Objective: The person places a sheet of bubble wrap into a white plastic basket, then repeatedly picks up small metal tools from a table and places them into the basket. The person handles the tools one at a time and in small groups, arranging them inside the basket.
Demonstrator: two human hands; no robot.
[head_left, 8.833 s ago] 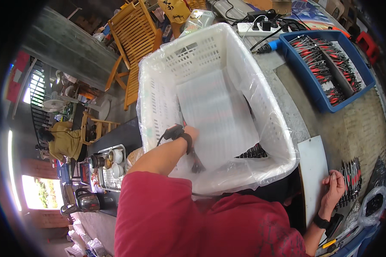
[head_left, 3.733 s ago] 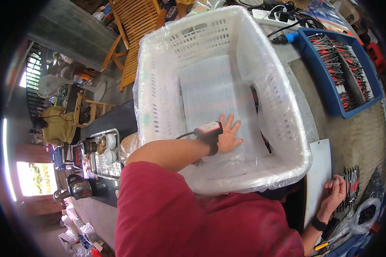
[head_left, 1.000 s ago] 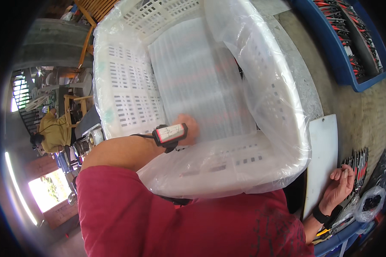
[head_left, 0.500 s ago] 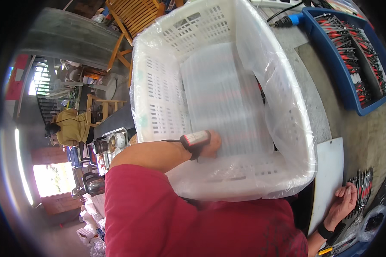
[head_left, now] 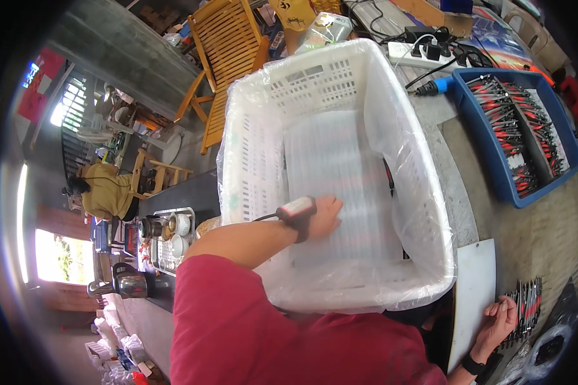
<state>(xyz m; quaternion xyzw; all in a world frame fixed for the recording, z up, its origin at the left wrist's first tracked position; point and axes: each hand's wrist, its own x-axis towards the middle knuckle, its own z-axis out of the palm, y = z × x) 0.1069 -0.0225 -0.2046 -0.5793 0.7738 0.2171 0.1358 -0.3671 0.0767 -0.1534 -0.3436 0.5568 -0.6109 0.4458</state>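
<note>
My left hand (head_left: 325, 217), with a small box strapped at its wrist, rests on the packed layer of clear plastic-sleeved pieces (head_left: 331, 154) inside the white crate (head_left: 245, 147). Its fingers lie over the top of them, slightly bent, with nothing lifted. A slim red-and-black tool (head_left: 388, 176) lies by the layer's right edge. My right hand (head_left: 498, 319) is palm up at the lower right, fingers loosely curled and apart, holding nothing I can see. It is beside a row of slim tools with red and dark parts (head_left: 528, 305), next to a white board (head_left: 475, 276).
Clear plastic film (head_left: 424, 212) lines the crate and hangs over its rim. A blue divided tray (head_left: 520, 200) of similar tools stands at the right. Behind are a power strip (head_left: 424, 56) and cables. A wooden chair (head_left: 225, 58) stands at far left; another person (head_left: 106, 192) sits further off.
The view has shifted, so the crate sits lower and more of the bench behind shows. My left hand has moved slightly farther up over the layer; my right hand stays by the tools.
</note>
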